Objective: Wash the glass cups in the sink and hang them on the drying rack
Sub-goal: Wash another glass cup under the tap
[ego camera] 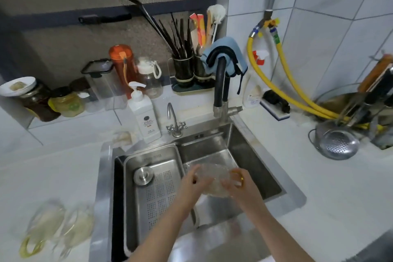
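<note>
While over the sink, cup held sideways between both hands, long axis running left to right. Left hand fingers curled on one end, right hand fingers gripping the other, by the yellow handle. Two more cups waiting on the worktop, nearer the left.

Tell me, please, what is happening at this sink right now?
A person is washing a glass cup over the steel sink. The left hand grips one side of it and the right hand grips the other, by its yellow handle. No water can be seen running from the black faucet. Two more glass cups lie on the counter to the left, blurred. No drying rack for cups is identifiable.
</note>
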Tool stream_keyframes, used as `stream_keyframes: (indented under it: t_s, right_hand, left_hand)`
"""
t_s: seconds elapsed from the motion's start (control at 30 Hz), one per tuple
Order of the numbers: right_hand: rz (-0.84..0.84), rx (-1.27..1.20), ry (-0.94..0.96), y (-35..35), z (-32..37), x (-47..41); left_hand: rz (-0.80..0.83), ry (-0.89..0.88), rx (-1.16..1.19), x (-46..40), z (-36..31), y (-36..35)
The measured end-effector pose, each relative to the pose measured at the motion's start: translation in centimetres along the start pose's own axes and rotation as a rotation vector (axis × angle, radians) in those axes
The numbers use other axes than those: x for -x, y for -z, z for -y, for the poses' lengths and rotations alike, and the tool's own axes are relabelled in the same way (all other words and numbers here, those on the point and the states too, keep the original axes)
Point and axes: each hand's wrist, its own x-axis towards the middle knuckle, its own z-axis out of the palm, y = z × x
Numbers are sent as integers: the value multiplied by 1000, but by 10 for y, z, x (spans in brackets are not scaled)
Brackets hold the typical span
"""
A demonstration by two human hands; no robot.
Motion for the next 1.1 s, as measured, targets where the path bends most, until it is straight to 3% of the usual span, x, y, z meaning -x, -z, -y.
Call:
stream_keyframes:
  t_s: [0.1,0.3,0.6,1.1]
  right_hand:
    - [-42,-30,-41,-8,-1,-14]
    - [-80,-133,-148,-22,-4,-25]
    - [-54,-200,-330,-21,5,-43]
    - [29,-173,-277,1,14,-65]
  left_hand:
    - [-43,-33,-57,-16,-4,6]
    - [101,8,-16,-34,-4,19]
    - [87,32,10,-44,-8,20]
    - [15,-5,-136,-59,-36,3]
